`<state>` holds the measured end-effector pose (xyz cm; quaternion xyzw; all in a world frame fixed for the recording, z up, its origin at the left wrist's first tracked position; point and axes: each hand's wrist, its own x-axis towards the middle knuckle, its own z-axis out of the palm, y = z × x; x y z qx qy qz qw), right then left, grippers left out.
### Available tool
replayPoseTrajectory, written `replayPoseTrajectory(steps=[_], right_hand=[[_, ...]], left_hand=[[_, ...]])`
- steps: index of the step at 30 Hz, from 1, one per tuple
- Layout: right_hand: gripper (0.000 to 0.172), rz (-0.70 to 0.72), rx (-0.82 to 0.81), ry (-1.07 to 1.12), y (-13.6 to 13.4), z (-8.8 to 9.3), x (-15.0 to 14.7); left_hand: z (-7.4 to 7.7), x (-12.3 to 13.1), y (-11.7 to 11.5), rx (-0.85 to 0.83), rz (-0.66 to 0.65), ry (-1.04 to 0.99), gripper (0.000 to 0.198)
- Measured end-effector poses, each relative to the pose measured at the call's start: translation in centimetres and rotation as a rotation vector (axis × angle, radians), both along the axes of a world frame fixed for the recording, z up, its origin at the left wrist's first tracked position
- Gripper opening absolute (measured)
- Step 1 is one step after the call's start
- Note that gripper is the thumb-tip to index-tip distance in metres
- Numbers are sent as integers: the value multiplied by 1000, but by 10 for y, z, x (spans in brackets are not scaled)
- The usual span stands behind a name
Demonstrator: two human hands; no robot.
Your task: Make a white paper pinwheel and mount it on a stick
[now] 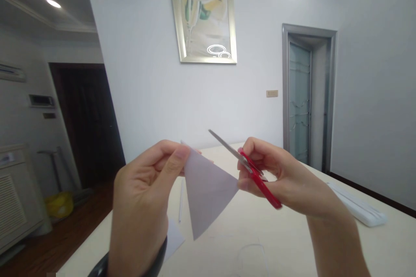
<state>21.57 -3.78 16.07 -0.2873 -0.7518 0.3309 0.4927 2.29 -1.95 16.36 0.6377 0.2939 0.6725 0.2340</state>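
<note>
A white triangular piece of paper [209, 192], seemingly folded, is held up above the table. My left hand [147, 190] pinches its upper corner between thumb and fingers. My right hand [276, 173] holds a pair of scissors [260, 181] with red handles, and its fingertips touch the paper's right corner. The metal blades point up and to the left, apart from the paper, and appear closed together. Part of the handle loops is hidden by the fingers.
On the pale table [224, 251] lie another white paper piece [173, 239], a thin white stick [181, 201] and a long white object [357, 205] at the right. Behind the table is a wall with a framed picture [208, 21].
</note>
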Motion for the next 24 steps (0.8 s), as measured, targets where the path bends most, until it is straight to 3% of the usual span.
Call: replayPoseTrajectory(steps=[5,13,17,19,24], right_hand=[[25,-5,-4,-21,0,0,-1],[22,-24,-2,-8,-1,1,0],[23,-35,10,33,1,1,-1],[24,-46,21,58,3,2,-2],[23,-56,56,200,8,3,-1]], left_hand=[[3,4,-3,17,-44,-114,5],[3,2,-6,23,17,-78,8],[3,-4,-2,-77,-176,35,6],[3,-4,0,-157,-291,102,20],[3,5,4,-310,-374,254,20]])
